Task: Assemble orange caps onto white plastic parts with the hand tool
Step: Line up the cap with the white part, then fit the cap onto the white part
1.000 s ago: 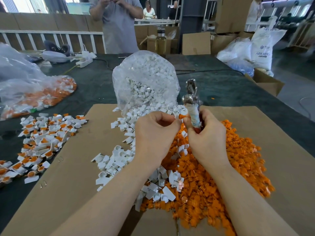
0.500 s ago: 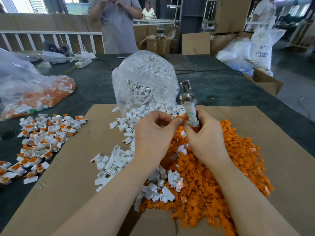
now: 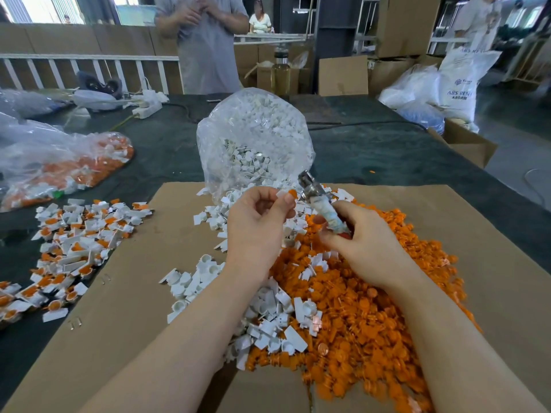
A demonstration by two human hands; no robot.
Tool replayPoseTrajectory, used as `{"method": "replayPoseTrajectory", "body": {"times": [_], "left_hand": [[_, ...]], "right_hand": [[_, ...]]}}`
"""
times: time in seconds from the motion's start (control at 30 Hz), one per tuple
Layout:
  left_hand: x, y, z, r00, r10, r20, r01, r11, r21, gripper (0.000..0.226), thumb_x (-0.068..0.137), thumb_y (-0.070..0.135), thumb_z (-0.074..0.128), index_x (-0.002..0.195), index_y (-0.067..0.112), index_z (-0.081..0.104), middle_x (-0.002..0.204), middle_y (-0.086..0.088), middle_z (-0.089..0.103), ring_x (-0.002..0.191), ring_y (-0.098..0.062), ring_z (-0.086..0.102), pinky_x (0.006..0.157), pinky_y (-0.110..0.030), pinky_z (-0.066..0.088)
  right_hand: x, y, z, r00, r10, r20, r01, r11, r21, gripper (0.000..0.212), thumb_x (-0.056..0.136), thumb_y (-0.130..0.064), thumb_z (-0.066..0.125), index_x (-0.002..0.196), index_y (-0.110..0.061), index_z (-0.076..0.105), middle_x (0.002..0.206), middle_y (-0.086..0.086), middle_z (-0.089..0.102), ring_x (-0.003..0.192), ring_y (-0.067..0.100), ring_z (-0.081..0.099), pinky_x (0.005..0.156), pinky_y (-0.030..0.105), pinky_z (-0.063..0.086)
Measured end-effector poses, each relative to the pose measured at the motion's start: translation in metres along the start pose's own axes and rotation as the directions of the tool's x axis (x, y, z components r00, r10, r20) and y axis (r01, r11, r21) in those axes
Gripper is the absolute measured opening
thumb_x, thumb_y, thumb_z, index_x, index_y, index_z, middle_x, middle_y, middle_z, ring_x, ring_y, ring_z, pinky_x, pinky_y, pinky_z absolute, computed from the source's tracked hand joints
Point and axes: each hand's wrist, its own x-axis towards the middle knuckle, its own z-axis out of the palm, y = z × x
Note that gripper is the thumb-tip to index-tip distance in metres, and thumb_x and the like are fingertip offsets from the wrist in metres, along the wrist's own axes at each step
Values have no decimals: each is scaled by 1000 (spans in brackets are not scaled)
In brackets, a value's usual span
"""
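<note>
My left hand (image 3: pixel 258 225) pinches a small white plastic part with an orange cap (image 3: pixel 286 194) between thumb and fingertips. My right hand (image 3: pixel 360 248) grips the taped handle of the hand tool (image 3: pixel 320 202), whose metal head points up and left, close beside the pinched part. Below both hands lie a large heap of orange caps (image 3: pixel 372 308) and a spill of white plastic parts (image 3: pixel 268 308) on a cardboard sheet (image 3: pixel 134 308).
A clear bag of white parts (image 3: pixel 253 138) stands just behind my hands. Assembled orange-and-white pieces (image 3: pixel 74 239) lie at the left, with a bag of more pieces (image 3: pixel 59 165) behind. A person (image 3: pixel 205 43) stands across the dark table (image 3: pixel 372 153). Boxes and sacks sit at the right.
My left hand has lifted away from the tool with the capped part in its fingertips. The tool has tilted further left in my right hand.
</note>
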Motion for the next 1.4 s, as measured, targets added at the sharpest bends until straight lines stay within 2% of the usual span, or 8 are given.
{"method": "replayPoseTrajectory", "body": {"times": [0.23,0.77,0.97,1.1,1.23,1.3,1.33,1.4], "left_hand": [[0,1,1,999,37,37,-33,994,-104,14,91,5,66,81,14,61,65,7,64,64,-4,65,65,-12,50],[2,-2,0,998,38,53,-31,992,-125,15,90,6,67,80,17,63,69,6,66,69,-9,65,68,-16,52],[6,1,-4,990,-126,60,137,966,-220,9,89,9,68,81,13,65,68,6,71,66,-6,67,68,-19,55],[23,7,-30,890,-429,-153,269,765,-585,6,88,11,70,93,9,70,78,-1,76,70,-7,71,66,-18,59],[49,-2,-72,716,-604,-351,143,618,-773,16,96,18,62,106,9,68,96,-2,77,67,-2,70,69,-14,57],[60,-14,-91,725,-591,-353,88,588,-804,30,104,12,45,128,1,58,132,-11,63,97,-8,70,81,-9,49],[67,-20,-100,724,-620,-302,57,490,-870,36,104,3,37,136,-8,47,143,-21,50,123,-19,58,91,-6,42],[71,-33,-108,731,-620,-285,98,509,-855,41,102,-10,20,141,-22,25,151,-34,30,142,-34,29,108,-6,27]], "right_hand": [[0,1,-4,992,10,124,-6,1000,-31,16,85,-18,67,101,-21,63,84,-12,61,78,5,56,66,28,40],[-2,1,2,992,26,123,-18,998,-65,18,87,-7,55,89,-23,63,64,-9,56,55,-2,53,48,16,39],[-2,3,5,998,15,67,-4,985,-172,11,88,-14,56,94,-23,60,71,-9,59,61,7,54,50,20,36],[0,4,6,995,70,-70,-91,928,-362,6,87,-21,55,89,-26,52,67,-10,54,59,6,50,46,24,30],[-2,9,4,953,223,-207,-299,809,-505,15,85,-24,57,81,-23,42,63,-8,43,52,8,39,42,24,24],[-3,12,3,927,298,-226,-374,753,-542,16,85,-28,59,83,-21,44,64,-7,39,52,9,34,42,24,22],[-4,13,3,919,327,-219,-393,730,-559,18,85,-30,60,85,-20,46,65,-8,38,53,10,34,43,24,22],[-4,14,4,911,362,-198,-407,707,-578,24,85,-37,62,86,-19,46,67,-8,35,56,12,34,43,25,22]]}}
